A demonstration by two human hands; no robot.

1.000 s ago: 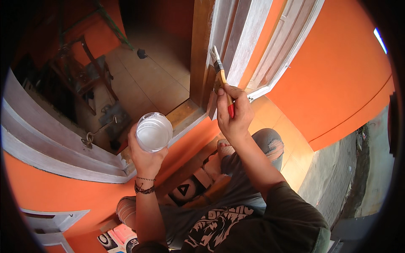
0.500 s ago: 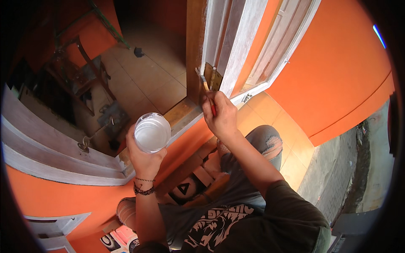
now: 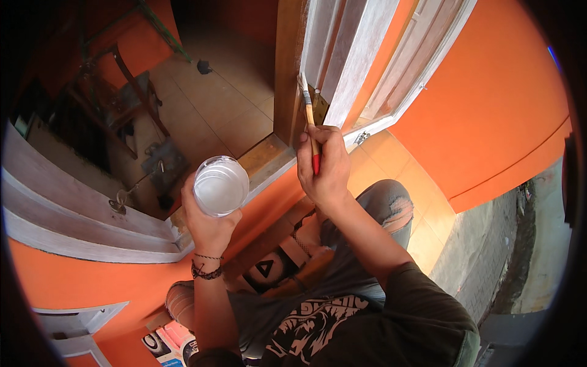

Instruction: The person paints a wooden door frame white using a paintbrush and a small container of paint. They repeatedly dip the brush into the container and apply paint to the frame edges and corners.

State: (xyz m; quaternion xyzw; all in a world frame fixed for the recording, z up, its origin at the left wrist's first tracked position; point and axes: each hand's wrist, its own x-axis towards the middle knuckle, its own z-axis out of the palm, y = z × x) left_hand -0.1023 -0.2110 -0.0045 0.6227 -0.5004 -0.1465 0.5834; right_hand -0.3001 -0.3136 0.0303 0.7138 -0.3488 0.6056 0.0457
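Observation:
My left hand (image 3: pixel 210 221) is wrapped round a clear plastic cup (image 3: pixel 221 185) with whitish paint inside, held over the sill. In my right hand (image 3: pixel 324 165) is a paintbrush (image 3: pixel 310 110) with a wooden handle and a red end. Its pale bristles point up and away, touching or very close to the inner edge of the window frame (image 3: pixel 361 67). That frame is partly coated in white, with bare brown wood (image 3: pixel 290 79) on its inner side. Beside the brush, a metal plate (image 3: pixel 319 109) sits low in the frame.
An open white shutter (image 3: pixel 400 79) stands to the right, against an orange wall (image 3: pixel 489 110). The wooden sill (image 3: pixel 266 165) runs below the opening. Inside, a dark chair (image 3: pixel 131 92) stands on a tiled floor (image 3: pixel 214 110). My bent knee (image 3: pixel 391 202) is under my right arm.
The paintbrush has moved up along the frame and turned more upright, its bristles shifting right and farther away. My left hand and the cup stay nearly in place. The view has shifted slightly.

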